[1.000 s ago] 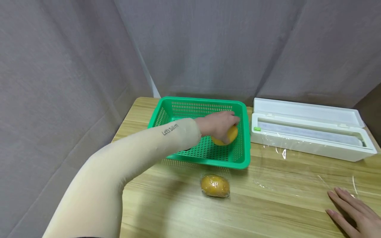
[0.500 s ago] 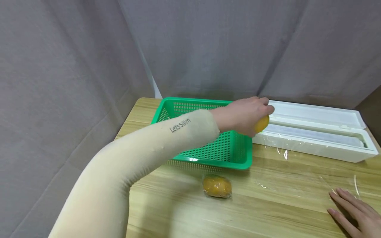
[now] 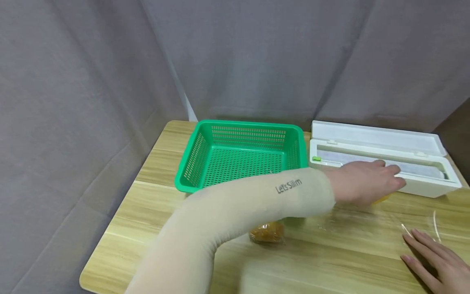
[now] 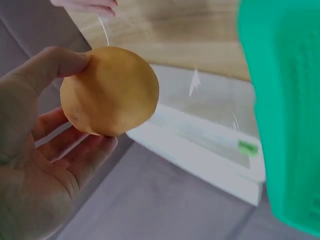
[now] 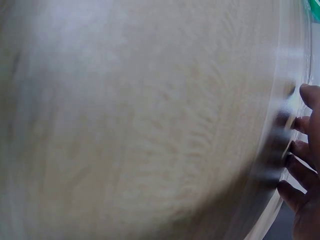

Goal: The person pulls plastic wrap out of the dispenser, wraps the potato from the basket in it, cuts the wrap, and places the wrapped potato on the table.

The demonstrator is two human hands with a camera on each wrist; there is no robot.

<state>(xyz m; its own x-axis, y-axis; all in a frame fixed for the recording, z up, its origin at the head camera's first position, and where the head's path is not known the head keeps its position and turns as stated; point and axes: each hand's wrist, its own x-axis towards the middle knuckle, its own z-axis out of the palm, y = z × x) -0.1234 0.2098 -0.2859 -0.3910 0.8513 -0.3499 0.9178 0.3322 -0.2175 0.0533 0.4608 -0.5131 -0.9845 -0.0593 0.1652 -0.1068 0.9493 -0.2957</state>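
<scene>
My left hand [image 3: 367,181] grips a smooth, round, yellow-orange fruit [image 4: 111,92], thumb on one side and fingertips on the other. In the head view the hand hides most of the fruit and reaches over the clear cling film [image 3: 343,222], in front of the white film dispenser [image 3: 422,188]. My right hand [image 3: 440,263] rests at the near right edge of the film with its fingers extended. A second yellow-orange fruit [image 3: 267,232], wrapped in film, lies on the table, partly covered by my left sleeve.
A green perforated basket [image 3: 253,123] stands at the back of the wooden table [image 3: 121,241], left of the dispenser, with no fruit showing inside. The dispenser's lid [image 3: 378,136] is raised, and a green slider [image 3: 316,158] sits at its left end. Grey curtain [image 3: 238,61] hangs behind.
My left hand has lifted the fruit out of the green basket and carried it right, past the dispenser's left end, to above the film. My right hand has stayed in place.
</scene>
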